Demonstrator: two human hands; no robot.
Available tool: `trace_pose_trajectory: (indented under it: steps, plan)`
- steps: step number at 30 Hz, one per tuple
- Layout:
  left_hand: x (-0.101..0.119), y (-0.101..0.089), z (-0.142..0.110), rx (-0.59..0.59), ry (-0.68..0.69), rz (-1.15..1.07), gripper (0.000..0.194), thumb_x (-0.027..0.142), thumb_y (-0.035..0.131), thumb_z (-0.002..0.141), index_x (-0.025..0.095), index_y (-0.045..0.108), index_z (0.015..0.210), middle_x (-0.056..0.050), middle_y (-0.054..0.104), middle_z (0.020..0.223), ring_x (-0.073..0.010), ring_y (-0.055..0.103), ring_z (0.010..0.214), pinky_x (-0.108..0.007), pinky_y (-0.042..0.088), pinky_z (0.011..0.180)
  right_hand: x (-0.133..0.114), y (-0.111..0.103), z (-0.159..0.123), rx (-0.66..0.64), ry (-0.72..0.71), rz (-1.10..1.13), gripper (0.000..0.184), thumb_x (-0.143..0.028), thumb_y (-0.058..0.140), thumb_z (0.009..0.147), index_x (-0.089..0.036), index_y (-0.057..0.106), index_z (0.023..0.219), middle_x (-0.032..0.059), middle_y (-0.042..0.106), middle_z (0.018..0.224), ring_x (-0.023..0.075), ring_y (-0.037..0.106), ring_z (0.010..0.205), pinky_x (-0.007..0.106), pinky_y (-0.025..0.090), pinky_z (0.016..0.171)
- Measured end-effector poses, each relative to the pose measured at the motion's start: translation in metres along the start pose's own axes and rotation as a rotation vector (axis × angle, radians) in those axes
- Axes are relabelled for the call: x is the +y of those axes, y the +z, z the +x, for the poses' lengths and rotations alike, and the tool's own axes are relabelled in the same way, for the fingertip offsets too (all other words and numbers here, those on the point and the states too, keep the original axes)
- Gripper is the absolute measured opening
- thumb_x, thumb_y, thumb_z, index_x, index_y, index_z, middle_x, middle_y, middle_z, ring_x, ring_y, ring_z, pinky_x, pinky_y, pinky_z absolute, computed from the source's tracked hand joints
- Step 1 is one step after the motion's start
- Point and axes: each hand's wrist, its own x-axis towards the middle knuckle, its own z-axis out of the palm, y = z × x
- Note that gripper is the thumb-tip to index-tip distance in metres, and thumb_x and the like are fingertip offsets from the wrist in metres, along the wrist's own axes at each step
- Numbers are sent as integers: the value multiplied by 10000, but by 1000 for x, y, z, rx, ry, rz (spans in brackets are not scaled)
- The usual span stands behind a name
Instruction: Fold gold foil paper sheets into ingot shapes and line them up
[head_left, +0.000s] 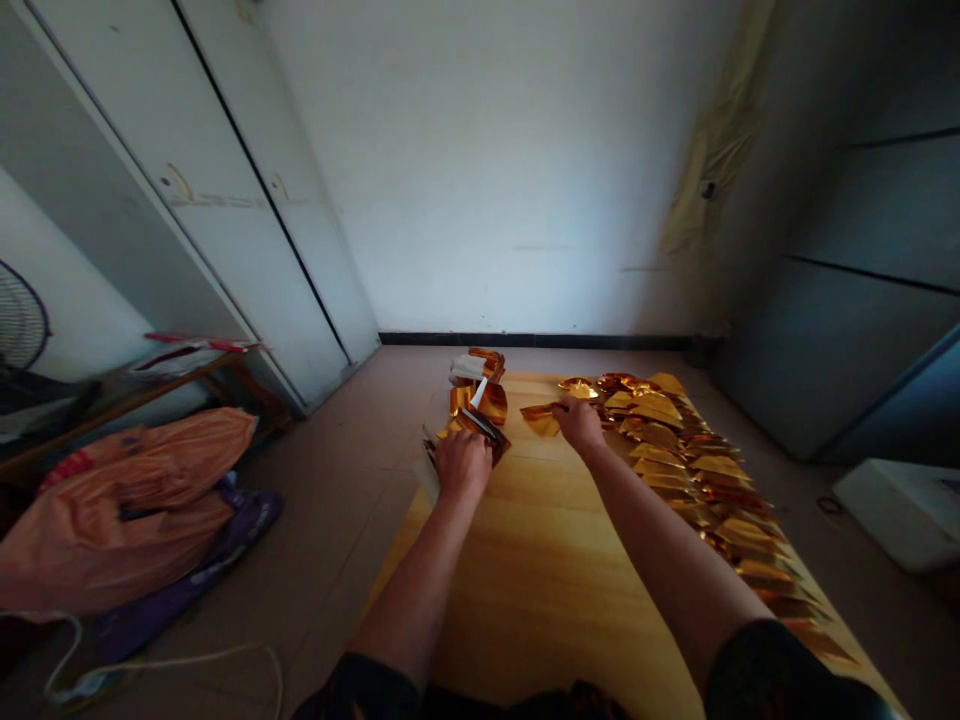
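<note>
My left hand point(462, 465) is closed over a dark-backed sheaf of gold foil paper point(480, 430) at the far left edge of the board. My right hand point(579, 422) pinches a folded piece of gold foil point(541, 418) on the light wooden board point(547, 570). Rows of folded gold foil shapes point(697, 480) run down the board's right side, close to my right hand. A loose heap of gold foil point(480, 395) and a white paper packet point(469, 369) lie at the far end, just beyond my left hand.
The board rests on a tiled floor. A pink sack point(120, 520) and purple cloth point(225, 530) lie on the left, below a wooden bench point(142, 400). White cabinet doors point(255, 200) stand behind them. A white box point(900, 510) sits on the right.
</note>
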Motion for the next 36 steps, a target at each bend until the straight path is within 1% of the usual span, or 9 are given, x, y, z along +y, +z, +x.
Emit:
trace_pose_trajectory:
  steps: [4, 7, 12, 18, 24, 28, 30, 33, 36]
  plan:
    - [-5, 10, 10, -172, -70, 120, 414, 450, 628, 741, 125, 665, 995, -174, 649, 1062, -325, 555, 1040, -478, 332, 969, -7, 11, 12, -48, 18, -30, 441, -411, 584, 799, -147, 601, 1153, 123, 678, 1031, 215, 629, 918, 255, 432, 734]
    - [-5, 25, 8, -243, -101, 134, 484, 420, 645, 730, 89, 620, 1082, -197, 645, 1056, -316, 589, 989, -501, 262, 1014, -2, 22, 6, -139, 1, -74, 318, -343, 563, 799, -166, 656, 1047, 107, 687, 1012, 205, 627, 899, 242, 420, 694]
    - [-7, 41, 1, -195, -56, 147, 282, 254, 503, 832, 103, 639, 1027, -160, 678, 933, -276, 609, 911, -516, 111, 1083, 14, 37, -11, -226, -33, -113, 229, -237, 523, 786, -163, 697, 915, 80, 704, 897, 178, 624, 806, 222, 381, 622]
    - [-12, 43, -4, -121, 27, 101, 260, 146, 437, 835, 107, 686, 899, -146, 678, 829, -255, 619, 824, -541, 48, 1087, 18, 46, -19, -248, -103, -109, 240, -224, 520, 770, -176, 704, 916, 75, 706, 926, 162, 614, 805, 217, 363, 626]
    - [-15, 39, -6, -99, 105, 118, 254, 145, 444, 837, 133, 697, 813, -126, 681, 778, -247, 612, 790, -536, 37, 1085, 20, 46, -27, -252, -123, -102, 237, -218, 518, 775, -188, 704, 919, 61, 709, 913, 152, 607, 803, 217, 362, 644]
    - [-8, 34, -2, -83, 61, 114, 301, 359, 537, 827, 120, 697, 915, -152, 698, 876, -275, 604, 863, -533, 71, 1082, 21, 44, -32, -260, -127, -104, 236, -207, 522, 774, -190, 702, 926, 55, 709, 913, 147, 605, 804, 214, 357, 640]
    - [-4, 32, 3, -95, 22, 105, 348, 390, 514, 838, 109, 700, 926, -165, 698, 887, -284, 606, 874, -539, 110, 1067, 20, 43, -34, -262, -125, -107, 234, -206, 520, 777, -190, 702, 924, 55, 709, 915, 147, 605, 804, 214, 353, 630]
    - [1, 33, 12, -146, -7, 97, 311, 265, 436, 867, 133, 717, 853, -149, 705, 845, -274, 619, 859, -543, 144, 1043, 21, 41, -38, -256, -132, -108, 226, -212, 515, 787, -187, 702, 912, 56, 710, 924, 146, 607, 805, 211, 348, 622]
    - [2, 34, 16, -192, -18, 109, 272, 159, 450, 817, 160, 721, 799, -122, 712, 801, -257, 625, 859, -523, 155, 1042, 23, 40, -41, -259, -148, -109, 222, -205, 514, 792, -187, 702, 909, 51, 713, 919, 141, 610, 799, 207, 347, 622]
